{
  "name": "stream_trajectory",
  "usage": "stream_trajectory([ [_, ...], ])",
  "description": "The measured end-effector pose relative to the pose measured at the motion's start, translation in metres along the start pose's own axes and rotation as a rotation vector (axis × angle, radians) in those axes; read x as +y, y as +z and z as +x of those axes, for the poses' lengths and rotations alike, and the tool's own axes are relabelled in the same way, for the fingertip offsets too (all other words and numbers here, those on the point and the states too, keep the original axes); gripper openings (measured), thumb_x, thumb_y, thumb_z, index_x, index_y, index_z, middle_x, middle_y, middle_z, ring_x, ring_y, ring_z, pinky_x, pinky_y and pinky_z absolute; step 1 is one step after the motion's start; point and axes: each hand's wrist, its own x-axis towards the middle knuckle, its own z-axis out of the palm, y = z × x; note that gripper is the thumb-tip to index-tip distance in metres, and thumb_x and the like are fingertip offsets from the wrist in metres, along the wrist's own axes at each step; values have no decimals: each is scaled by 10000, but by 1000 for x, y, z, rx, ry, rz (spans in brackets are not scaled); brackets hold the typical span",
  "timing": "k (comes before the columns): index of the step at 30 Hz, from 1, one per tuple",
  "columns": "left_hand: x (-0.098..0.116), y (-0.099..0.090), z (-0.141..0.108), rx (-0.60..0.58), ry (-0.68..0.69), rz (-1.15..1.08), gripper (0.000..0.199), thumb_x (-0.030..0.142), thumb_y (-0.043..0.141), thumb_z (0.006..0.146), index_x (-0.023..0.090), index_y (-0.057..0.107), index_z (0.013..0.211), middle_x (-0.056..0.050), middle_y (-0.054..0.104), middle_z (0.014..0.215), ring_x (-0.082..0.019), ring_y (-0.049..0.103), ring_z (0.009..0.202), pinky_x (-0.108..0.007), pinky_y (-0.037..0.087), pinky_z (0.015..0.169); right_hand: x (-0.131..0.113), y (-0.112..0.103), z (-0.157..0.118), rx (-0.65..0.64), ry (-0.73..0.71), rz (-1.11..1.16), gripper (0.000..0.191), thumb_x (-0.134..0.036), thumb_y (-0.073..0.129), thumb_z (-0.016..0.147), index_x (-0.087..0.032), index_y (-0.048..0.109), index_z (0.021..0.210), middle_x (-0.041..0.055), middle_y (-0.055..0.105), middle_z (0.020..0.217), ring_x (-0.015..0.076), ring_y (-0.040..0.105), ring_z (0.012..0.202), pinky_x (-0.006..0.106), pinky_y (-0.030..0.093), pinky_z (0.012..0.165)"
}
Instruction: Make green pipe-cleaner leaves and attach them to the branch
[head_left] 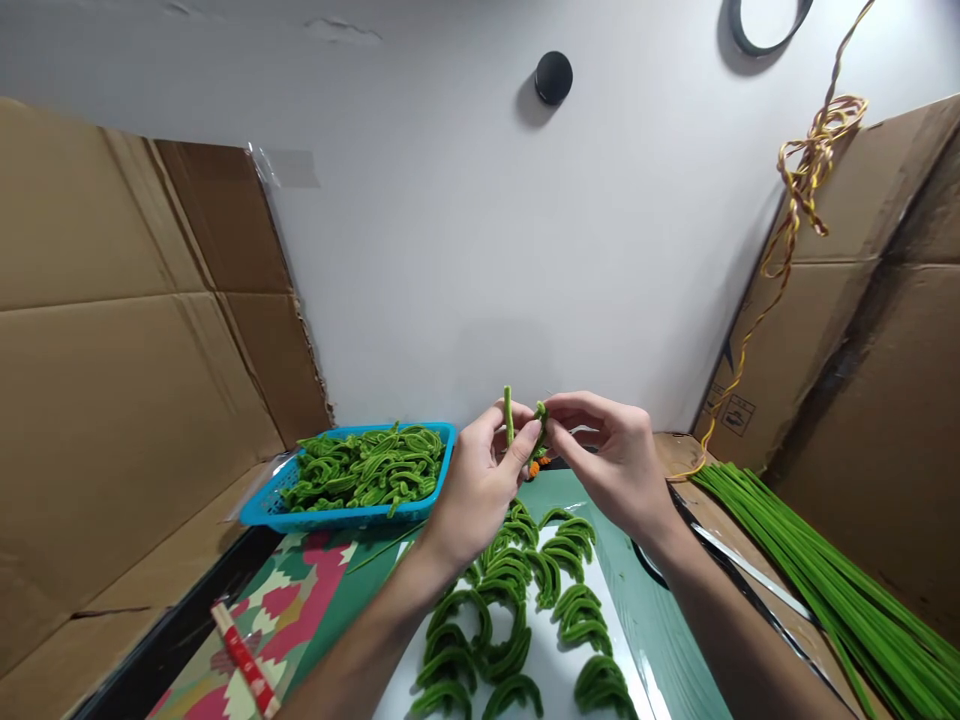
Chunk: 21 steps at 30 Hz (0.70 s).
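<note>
My left hand [480, 470] pinches a green pipe cleaner [508, 412] between thumb and fingers, one straight end sticking up. My right hand [609, 458] closes its thumb and fingertips on the curled part of the same green fuzzy material, just right of the left thumb; whether it is one piece or two I cannot tell. Below both hands, several curved green pipe cleaner pieces [517, 652] lie in rows on a white sheet [551, 690]. Something small and orange [535, 468] shows behind the fingers, mostly hidden.
To the left, a blue basket [337, 518] holds a heap of twisted green pieces [367, 465]. Long green pipe cleaners [832, 570] lie at right. A red-and-white wrapped stick [245, 660] rests on patterned paper [292, 590]. Cardboard walls [135, 240] flank the table; a yellow cord [806, 170] hangs at right.
</note>
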Motion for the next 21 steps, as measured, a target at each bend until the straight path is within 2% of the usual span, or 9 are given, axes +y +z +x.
stream_trajectory([
  [7, 3, 3, -5, -23, 108, 188, 203, 415, 623, 1057, 221, 626, 999, 23, 616, 828, -130, 578, 716, -235, 466, 666, 4, 1, -3, 88, -29, -68, 137, -233, 756, 854, -213, 851, 950, 73, 830, 853, 230, 801, 717, 374, 702, 684],
  [11, 5, 9, -6, -13, 123, 247, 175, 367, 551, 1091, 214, 612, 1031, 7, 616, 893, -154, 602, 800, -265, 482, 758, 7, 3, -4, 139, -32, -77, 94, -230, 752, 851, -205, 835, 887, 75, 827, 834, 234, 797, 699, 376, 698, 681],
  [16, 2, 6, -5, -23, 93, 253, 190, 384, 538, 1096, 218, 578, 1013, 5, 644, 932, -163, 619, 846, -276, 484, 796, 4, 3, -1, 36, 15, -31, 147, -237, 717, 883, -187, 822, 972, 88, 833, 925, 207, 779, 714, 332, 679, 665],
  [21, 4, 2, -4, -41, 103, 266, 229, 423, 573, 1078, 214, 590, 985, 11, 633, 884, -171, 616, 831, -284, 466, 783, 3, 2, -1, 80, 15, -10, 140, -218, 734, 852, -182, 833, 944, 79, 826, 864, 203, 773, 686, 319, 669, 647],
])
